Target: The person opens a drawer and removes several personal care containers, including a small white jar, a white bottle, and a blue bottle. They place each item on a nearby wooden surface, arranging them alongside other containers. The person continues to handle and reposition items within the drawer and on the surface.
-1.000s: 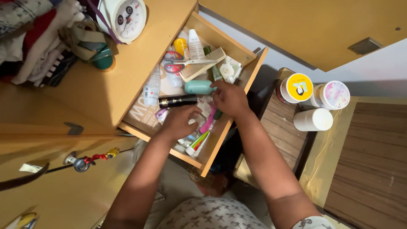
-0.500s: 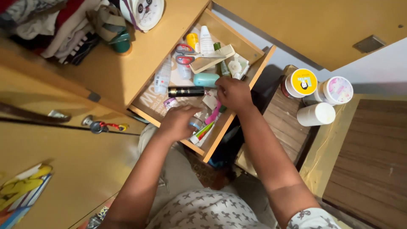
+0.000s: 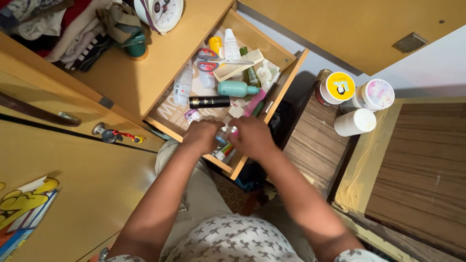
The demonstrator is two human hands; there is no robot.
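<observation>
An open wooden drawer holds red-handled scissors, a wooden comb, a teal bottle, a black tube, a pink item and several small toiletries. My left hand and my right hand meet over the drawer's near corner. Their fingers curl in around a small bottle between them, with a pale pink tip showing at my right fingertips. The backs of my hands hide most of the grip.
A white clock, a green cup and piled clothes sit on the cabinet top. Three round tubs, yellow-lidded, pink-lidded and white, stand on a wooden surface to the right. Keys hang in the cabinet door.
My right hand has come back from beside the teal bottle to the drawer's near corner and now meets my left hand. The view has shifted slightly.
</observation>
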